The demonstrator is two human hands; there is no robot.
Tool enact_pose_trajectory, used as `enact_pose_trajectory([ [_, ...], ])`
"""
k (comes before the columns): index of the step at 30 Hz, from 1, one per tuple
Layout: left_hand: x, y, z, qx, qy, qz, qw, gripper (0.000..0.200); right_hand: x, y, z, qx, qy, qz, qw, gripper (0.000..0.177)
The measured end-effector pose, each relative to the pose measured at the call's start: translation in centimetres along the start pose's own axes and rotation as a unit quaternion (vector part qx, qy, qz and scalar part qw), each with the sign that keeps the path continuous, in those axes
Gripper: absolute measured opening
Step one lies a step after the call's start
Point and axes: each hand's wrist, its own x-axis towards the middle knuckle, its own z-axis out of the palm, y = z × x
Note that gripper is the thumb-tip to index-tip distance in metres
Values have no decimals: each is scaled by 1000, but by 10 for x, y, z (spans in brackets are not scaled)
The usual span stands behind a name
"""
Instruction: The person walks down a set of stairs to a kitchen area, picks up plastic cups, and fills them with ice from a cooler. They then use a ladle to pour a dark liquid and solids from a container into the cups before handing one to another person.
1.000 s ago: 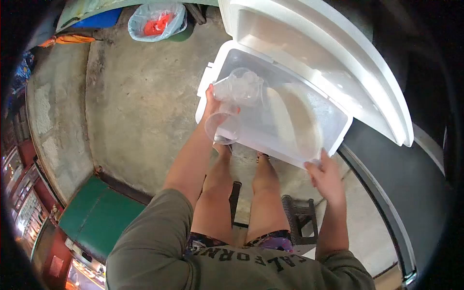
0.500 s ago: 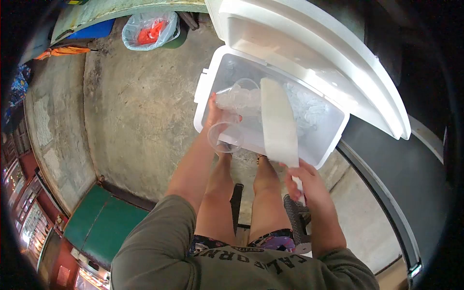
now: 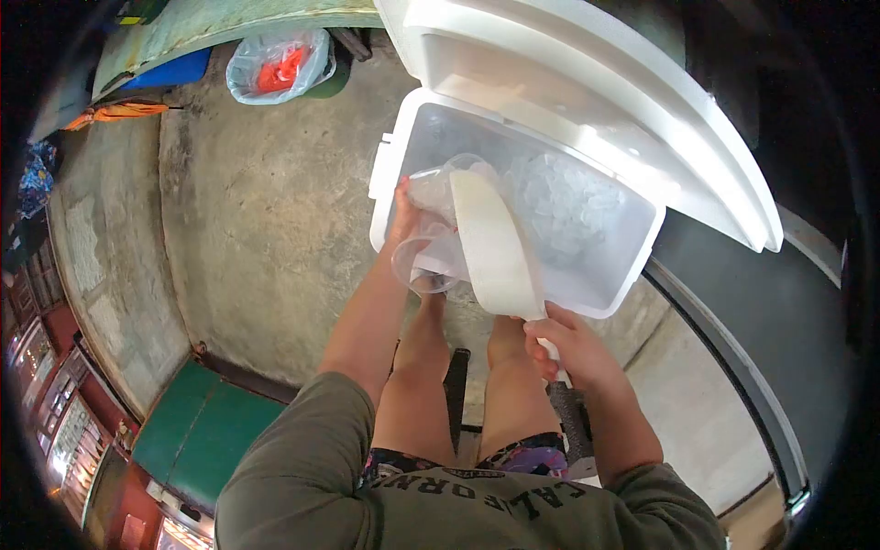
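Note:
Over the near left part of a white cooler box, my left hand is closed around clear plastic cups. One plastic cup points away from me with ice inside. The round open mouth of another clear cup shows by my wrist. My right hand grips the handle of a large white ice scoop. The scoop's far end overlaps the ice-filled cup in this view and hides part of it. Loose ice lies in the cooler, to the right of the scoop.
The cooler's white lid stands raised along the far side. A lined bin with something red inside sits at the far left on the concrete floor. A green-topped surface is at the lower left.
The scoop has swung left, its far end now overlapping the ice-filled cup. My right hand has shifted slightly left with it. My left hand stays almost in place.

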Motion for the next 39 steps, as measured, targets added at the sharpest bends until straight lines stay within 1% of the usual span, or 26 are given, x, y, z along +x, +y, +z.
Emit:
enact_pose_trajectory([
  [1,-2,0,1,7,-8,2,1000,83,0,-1,0,8,-7,4,1000,27],
  [3,-7,1,2,21,-25,8,999,83,0,1,2,51,21,-8,998,27],
  [7,0,-3,-16,-40,9,-29,999,81,-11,-1,3,129,79,-73,986,29],
  [9,-3,1,-17,-81,7,-42,996,78,-10,2,-10,96,95,-69,988,31],
  [10,-6,3,-20,-66,11,-25,997,78,-7,5,-20,79,103,-68,989,32],
  [11,-10,4,-23,-50,16,-8,999,78,6,13,-37,-93,177,-113,973,33],
  [12,-16,5,-27,-34,20,7,999,78,29,25,-60,-261,246,-153,921,34],
  [13,-29,8,-26,-35,50,7,998,75,47,36,-80,-418,307,-182,835,36],
  [15,-60,28,-20,-35,111,14,993,68,72,38,-104,-555,336,-91,756,38],
  [16,-61,20,-44,74,101,112,986,65,84,42,-115,-582,325,-110,737,38],
  [17,-56,3,-83,181,89,208,957,63,97,47,-125,-609,313,-129,717,38],
  [18,-60,1,-103,252,91,252,930,59,109,50,-131,-636,299,-147,696,38],
  [19,-64,1,-123,320,100,295,895,55,122,50,-131,-649,287,-131,693,37],
  [20,-71,8,-137,357,126,289,879,50,136,49,-128,-662,273,-114,688,36],
  [21,-81,12,-133,307,111,272,905,46,147,48,-124,-675,260,-98,683,35],
  [22,-90,16,-129,256,98,255,927,43,156,47,-119,-704,251,-99,657,33],
  [23,-111,29,-98,113,41,219,968,42,164,48,-112,-732,242,-98,629,30],
  [24,-122,39,-77,-33,-17,180,983,42,171,48,-107,-759,232,-99,600,28],
  [26,-130,46,-65,-101,-59,182,976,36,163,39,-95,-767,229,-64,596,24],
  [27,-131,48,-68,-98,-87,193,972,33,160,37,-90,-771,229,-47,593,22],
  [29,-129,52,-80,-58,-149,221,962,28,161,52,-94,-756,243,-73,604,21],
  [31,-131,55,-85,-58,-165,232,957,24,177,70,-94,-728,262,-85,628,20],
  [34,-142,55,-83,-131,-134,217,958,21,241,88,-74,-665,282,-73,688,21],
  [35,-143,57,-80,-126,-142,210,959,22,268,84,-60,-640,284,-58,712,21],
  [37,-144,57,-78,-103,-126,214,963,22,317,86,-49,-636,271,-100,716,21],
  [39,-145,58,-81,-64,-80,231,967,23,355,80,-53,-665,250,-104,696,21],
])
